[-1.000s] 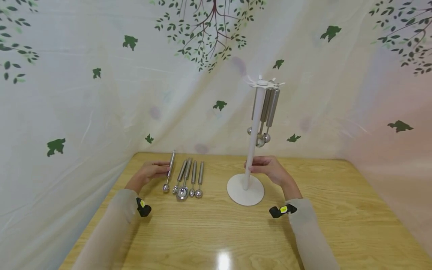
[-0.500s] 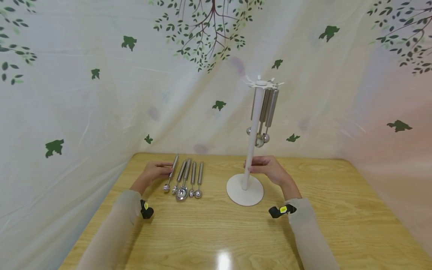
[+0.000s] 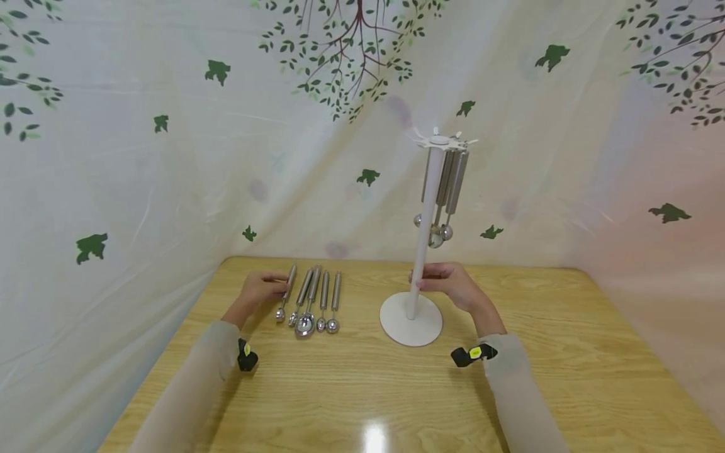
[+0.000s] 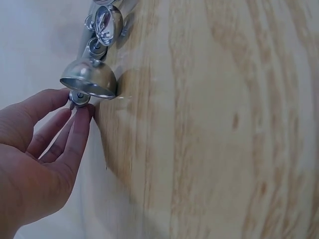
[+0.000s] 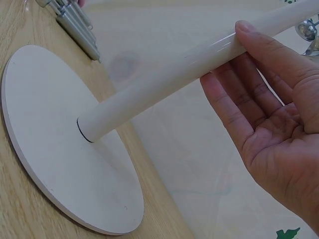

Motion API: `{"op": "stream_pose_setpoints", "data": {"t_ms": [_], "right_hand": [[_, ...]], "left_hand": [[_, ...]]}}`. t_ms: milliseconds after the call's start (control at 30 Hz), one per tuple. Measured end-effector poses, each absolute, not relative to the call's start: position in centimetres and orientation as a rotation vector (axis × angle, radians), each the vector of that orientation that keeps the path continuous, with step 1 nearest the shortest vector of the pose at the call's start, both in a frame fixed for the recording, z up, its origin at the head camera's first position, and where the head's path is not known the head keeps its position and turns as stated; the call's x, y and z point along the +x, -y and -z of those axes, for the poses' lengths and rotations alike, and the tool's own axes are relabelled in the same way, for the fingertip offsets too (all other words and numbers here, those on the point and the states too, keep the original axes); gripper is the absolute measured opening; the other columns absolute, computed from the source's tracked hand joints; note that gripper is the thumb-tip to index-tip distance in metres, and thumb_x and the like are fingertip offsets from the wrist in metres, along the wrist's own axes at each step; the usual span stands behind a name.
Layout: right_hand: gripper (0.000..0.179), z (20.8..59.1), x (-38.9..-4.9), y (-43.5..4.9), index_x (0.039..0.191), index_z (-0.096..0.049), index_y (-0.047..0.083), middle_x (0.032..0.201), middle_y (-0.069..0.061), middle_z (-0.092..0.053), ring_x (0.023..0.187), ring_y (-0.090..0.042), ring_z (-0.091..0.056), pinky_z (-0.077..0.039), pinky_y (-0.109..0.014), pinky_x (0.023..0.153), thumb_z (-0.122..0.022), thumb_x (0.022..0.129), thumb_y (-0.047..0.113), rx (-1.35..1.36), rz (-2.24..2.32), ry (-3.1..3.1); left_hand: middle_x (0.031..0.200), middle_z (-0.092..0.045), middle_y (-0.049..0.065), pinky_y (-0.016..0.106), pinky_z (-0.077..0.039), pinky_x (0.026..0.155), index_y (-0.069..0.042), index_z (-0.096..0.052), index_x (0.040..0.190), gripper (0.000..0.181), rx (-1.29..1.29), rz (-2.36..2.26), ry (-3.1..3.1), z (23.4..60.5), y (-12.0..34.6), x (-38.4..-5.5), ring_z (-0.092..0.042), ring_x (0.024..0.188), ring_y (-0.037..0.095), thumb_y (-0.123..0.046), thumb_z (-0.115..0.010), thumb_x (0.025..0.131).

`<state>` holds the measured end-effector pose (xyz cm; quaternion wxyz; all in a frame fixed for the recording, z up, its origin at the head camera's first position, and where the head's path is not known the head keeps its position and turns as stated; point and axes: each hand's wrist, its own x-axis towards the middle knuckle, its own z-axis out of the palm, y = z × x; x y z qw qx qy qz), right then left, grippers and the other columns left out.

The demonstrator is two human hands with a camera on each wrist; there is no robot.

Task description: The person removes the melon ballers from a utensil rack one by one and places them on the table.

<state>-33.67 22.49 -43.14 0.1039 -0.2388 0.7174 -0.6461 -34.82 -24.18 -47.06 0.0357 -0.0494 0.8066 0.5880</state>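
Scoops (image 3: 304, 324) could slide if the left hand (image 3: 260, 291), pinching the end scoop (image 4: 90, 78), bumps them — the right hand (image 3: 452, 287) grips the utensil stand (image 3: 428, 207).

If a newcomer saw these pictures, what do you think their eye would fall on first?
Probably the tall white stand with a round base, standing right of centre on the light wooden table, gripped by the right hand, with silver metal utensils hanging from its top. Next, the silver metal scoops grouped to its left, where the left hand pinches the leftmost one.
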Motion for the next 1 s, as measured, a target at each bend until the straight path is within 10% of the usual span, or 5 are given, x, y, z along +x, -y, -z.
{"op": "stream_pose_setpoints", "data": {"t_ms": [1000], "right_hand": [[0.038,43.5,-34.0,-22.6,0.126,-0.060,-0.017,0.105,0.007,-0.079,0.102,-0.011,-0.074,-0.061,-0.029,0.093,-0.070,0.093,-0.001,-0.719,1.897,-2.117]], "left_hand": [[0.114,-0.071,0.028,0.027,-0.063,0.083,0.017,-0.061,0.125,0.038,-0.046,-1.589,-2.531,46.6,24.0,-34.7,-0.069,0.084,0.008,-0.004,-0.069,0.094]]}}
